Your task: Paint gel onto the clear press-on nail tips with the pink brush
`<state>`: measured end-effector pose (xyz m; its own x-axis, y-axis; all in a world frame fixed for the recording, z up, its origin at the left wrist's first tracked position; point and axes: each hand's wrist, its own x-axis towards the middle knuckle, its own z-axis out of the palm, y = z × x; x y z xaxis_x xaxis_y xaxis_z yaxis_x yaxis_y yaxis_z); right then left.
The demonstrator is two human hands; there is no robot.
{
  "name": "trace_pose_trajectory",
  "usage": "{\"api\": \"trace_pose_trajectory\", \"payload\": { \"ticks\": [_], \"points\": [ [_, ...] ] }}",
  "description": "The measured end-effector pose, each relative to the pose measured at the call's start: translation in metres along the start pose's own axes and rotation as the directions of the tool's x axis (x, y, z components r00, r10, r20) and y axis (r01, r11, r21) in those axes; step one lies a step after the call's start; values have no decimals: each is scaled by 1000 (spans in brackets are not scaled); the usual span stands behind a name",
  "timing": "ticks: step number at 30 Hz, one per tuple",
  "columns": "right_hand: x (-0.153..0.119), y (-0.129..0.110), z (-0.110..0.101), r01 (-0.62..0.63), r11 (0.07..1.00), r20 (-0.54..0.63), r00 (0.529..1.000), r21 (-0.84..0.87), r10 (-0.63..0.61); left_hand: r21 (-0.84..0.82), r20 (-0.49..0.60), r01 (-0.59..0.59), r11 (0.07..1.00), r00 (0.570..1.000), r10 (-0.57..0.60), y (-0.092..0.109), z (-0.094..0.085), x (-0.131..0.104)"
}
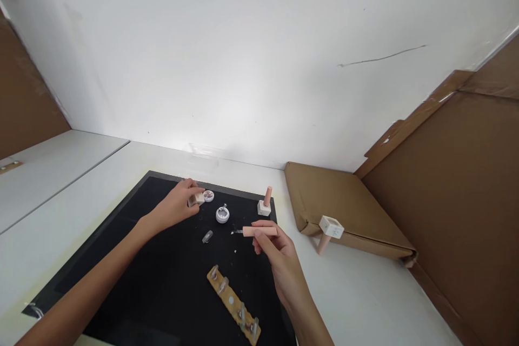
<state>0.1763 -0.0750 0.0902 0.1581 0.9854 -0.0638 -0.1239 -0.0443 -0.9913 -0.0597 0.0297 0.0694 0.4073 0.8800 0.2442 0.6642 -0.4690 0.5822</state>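
Note:
My left hand (183, 198) is closed around a small white square nail polish bottle (196, 199) at the back of the black mat. My right hand (279, 248) pinches a pale pink nail polish brush cap (263, 231), its thin brush pointing left, just above the mat. A small round white jar (222, 214) stands open between the hands, and a round white lid (208, 195) lies by my left fingers. Below the jar is a clear nail tip (207, 236). Closer to me, a tan strip (233, 303) carries several clear nail tips.
A second bottle with a pink cap (264, 205) stands at the mat's (162, 281) back right corner. Another white bottle with a pink cap (331, 227) leans upside down against a flat cardboard box (344, 194). A white wall and cardboard panels enclose the table.

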Motion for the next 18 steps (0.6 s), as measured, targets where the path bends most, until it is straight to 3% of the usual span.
{"api": "trace_pose_trajectory", "payload": {
  "ticks": [7,18],
  "points": [
    [1,0,0,1,1000,11,1000,-6,-1,78,144,-29,996,989,17,4,17,-4],
    [-1,-1,0,0,1000,10,1000,-17,0,36,129,-29,999,991,24,7,10,-13]
  ]
}}
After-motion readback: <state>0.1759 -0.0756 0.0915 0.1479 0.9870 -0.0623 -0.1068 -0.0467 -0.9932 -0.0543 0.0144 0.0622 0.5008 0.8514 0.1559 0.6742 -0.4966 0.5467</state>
